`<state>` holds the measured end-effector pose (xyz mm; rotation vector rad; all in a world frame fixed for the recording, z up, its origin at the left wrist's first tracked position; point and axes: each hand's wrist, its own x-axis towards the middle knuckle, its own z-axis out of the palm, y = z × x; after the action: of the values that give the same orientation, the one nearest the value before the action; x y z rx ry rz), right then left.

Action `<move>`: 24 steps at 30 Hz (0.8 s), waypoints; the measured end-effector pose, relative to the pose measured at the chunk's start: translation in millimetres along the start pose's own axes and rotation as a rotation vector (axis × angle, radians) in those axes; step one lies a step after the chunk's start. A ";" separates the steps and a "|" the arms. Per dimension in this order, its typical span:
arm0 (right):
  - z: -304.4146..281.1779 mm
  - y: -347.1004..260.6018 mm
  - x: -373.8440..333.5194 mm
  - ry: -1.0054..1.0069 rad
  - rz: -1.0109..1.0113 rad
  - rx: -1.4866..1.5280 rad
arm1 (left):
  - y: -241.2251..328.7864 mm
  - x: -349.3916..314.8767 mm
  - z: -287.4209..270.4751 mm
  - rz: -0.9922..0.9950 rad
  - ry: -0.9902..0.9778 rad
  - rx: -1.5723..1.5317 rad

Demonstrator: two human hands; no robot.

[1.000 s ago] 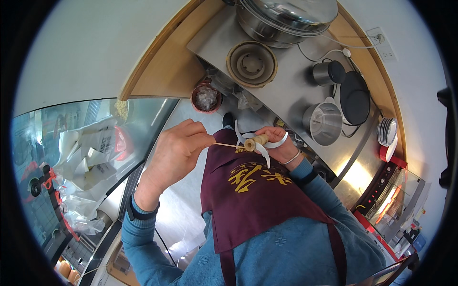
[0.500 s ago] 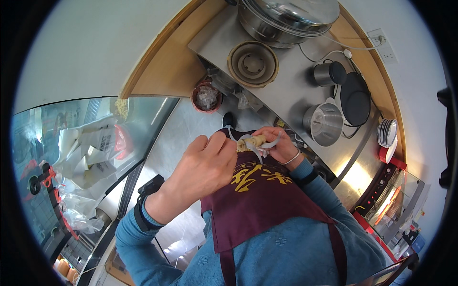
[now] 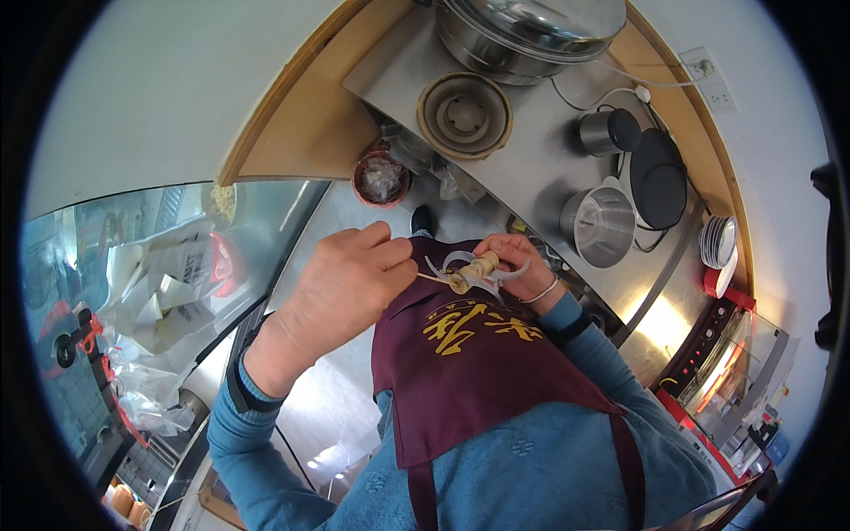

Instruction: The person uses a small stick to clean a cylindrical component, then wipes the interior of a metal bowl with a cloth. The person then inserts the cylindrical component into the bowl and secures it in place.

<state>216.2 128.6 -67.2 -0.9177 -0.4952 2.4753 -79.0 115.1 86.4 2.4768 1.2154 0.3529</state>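
Observation:
My left hand (image 3: 350, 281) is closed, its fingers pinching a thin wooden stick (image 3: 432, 278). The stick runs right to a pale yellow, lumpy food piece (image 3: 482, 264), which looks skewered on its end. Curved whitish, translucent strips (image 3: 512, 271), like peeled wrapping, stand out around the food. My right hand (image 3: 524, 265) is closed round the food's right end and the strips. Both hands are held in front of a maroon apron (image 3: 496, 372) with yellow lettering.
A steel counter (image 3: 540, 124) on the right bears a large lidded pot (image 3: 496, 53), a brown ring-shaped dish (image 3: 465, 115), a metal pitcher (image 3: 598, 232) and stacked plates (image 3: 719, 239). A lined red bin (image 3: 382, 180) stands on the floor. Left is a glass case (image 3: 301, 199).
My left hand has moved left, away from my right hand. The stick between my left fingers and the food now shows, and more of the food is visible.

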 end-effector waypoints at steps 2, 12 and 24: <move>-2.0 1.8 -0.5 -0.017 0.016 0.019 | -4.7 -2.1 1.7 -0.023 0.022 -0.054; 21.8 -10.9 -2.4 -0.179 0.019 0.429 | 15.3 -26.7 3.4 -0.358 0.215 -0.416; 145.8 -87.6 -67.4 -0.348 -0.036 0.210 | 30.2 -96.5 11.1 -0.864 1.029 -0.827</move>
<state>187.9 141.1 113.1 -0.3937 -0.3483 2.6030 -111.3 18.7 82.8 0.8648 1.8030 1.5477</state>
